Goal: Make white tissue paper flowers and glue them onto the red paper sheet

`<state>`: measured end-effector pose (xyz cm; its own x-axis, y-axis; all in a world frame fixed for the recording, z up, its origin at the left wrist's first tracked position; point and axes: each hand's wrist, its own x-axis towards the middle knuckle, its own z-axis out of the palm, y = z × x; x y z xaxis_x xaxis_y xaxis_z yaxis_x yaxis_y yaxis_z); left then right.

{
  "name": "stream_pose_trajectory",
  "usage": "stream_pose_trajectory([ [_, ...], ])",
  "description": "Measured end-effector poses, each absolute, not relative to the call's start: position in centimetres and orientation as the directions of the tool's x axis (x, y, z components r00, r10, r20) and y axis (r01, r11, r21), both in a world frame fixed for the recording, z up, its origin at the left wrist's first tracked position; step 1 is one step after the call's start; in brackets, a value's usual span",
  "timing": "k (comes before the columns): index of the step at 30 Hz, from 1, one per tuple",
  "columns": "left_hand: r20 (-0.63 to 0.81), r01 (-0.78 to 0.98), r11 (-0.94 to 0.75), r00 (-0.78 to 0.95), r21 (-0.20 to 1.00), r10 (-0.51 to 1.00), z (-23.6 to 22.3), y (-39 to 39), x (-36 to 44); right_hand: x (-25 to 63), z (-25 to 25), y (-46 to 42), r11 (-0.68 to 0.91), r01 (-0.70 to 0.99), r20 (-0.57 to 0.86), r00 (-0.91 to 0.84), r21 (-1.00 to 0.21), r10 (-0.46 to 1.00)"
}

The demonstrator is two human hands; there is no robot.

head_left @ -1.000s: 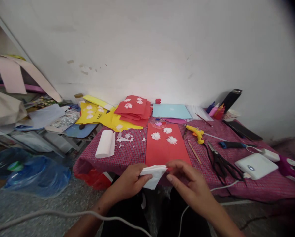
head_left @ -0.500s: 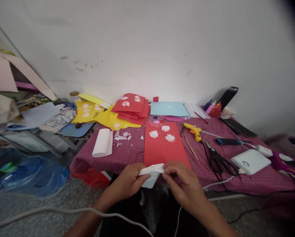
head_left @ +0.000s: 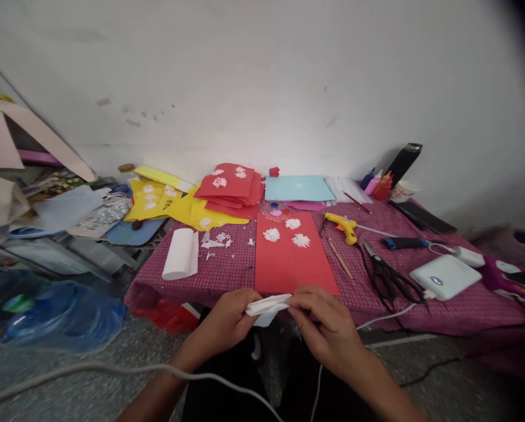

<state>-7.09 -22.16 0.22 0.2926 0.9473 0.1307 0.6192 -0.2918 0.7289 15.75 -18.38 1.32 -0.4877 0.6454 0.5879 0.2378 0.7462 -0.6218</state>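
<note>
- We hold the folded white paper [head_left: 268, 305] at the desk's [head_left: 220, 281] near edge, its long axis running left to right, right end slightly higher.
- Our left hand [head_left: 229, 319] grips its left end; our right hand [head_left: 326, 325] pinches the right end.
- Checked cloth covers our desk, below a pale wall [head_left: 244, 76]; the floor [head_left: 152, 351] is speckled.
- Compared with a second ago, our right thumb and fingers are closer together, and less of the paper's hanging flap shows.

Soft light, wall [head_left: 253, 76] brightest mid-frame; upper right corner dark, edges stretched.
</note>
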Motion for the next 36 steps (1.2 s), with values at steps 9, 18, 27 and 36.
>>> stream_pose_trajectory([
  [9,0.139,0.548,-0.283,0.29,0.787,0.947,0.2,-22.0,-7.1,16.3,1.0,-19.0,0.751,0.207,0.593,-0.498,-0.627,0.633],
  [18,0.079,0.487,-0.226,0.303,0.843,0.95,0.5,-22.1,-7.0,15.8,1.0,-19.2,0.78,0.239,0.671,-0.406,-0.578,0.621],
  [27,0.024,0.296,-0.149,0.385,0.944,0.923,1.6,-22.4,-6.4,15.7,0.5,-19.1,0.868,0.353,0.791,-0.385,-0.35,0.476],
  [36,-0.079,0.335,-0.048,0.357,0.941,0.931,1.1,-22.7,-6.7,15.6,-0.8,-19.1,0.84,0.341,0.78,-0.336,-0.422,0.528],
])
